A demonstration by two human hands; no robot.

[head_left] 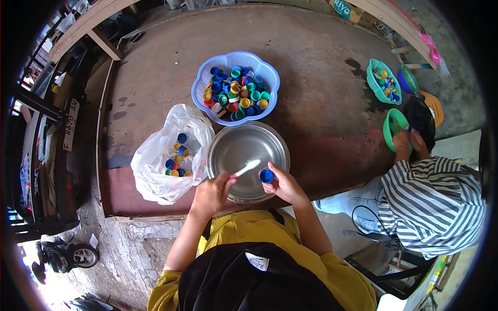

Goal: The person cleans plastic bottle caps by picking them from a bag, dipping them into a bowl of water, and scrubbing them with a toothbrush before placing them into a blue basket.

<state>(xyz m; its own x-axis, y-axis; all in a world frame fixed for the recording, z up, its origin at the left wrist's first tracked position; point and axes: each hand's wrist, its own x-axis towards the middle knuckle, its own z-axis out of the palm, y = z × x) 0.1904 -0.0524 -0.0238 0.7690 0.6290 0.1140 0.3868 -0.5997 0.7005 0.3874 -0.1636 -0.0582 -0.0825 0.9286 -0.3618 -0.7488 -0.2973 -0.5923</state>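
Observation:
My left hand is closed round the red end of a white toothbrush, which points up and to the right over a steel basin. In my right hand, a blue bottle cap is pinched at the basin's right side, apart from the brush tip. Left of the basin lies a clear plastic bag with several coloured caps inside. Behind the basin stands a scalloped lavender basket heaped with blue, green, yellow and red caps.
At right, a person in a striped shirt has both hands at a green bowl. Beyond it are a teal basket of caps and a black bag. The wooden table's front edge runs just before me.

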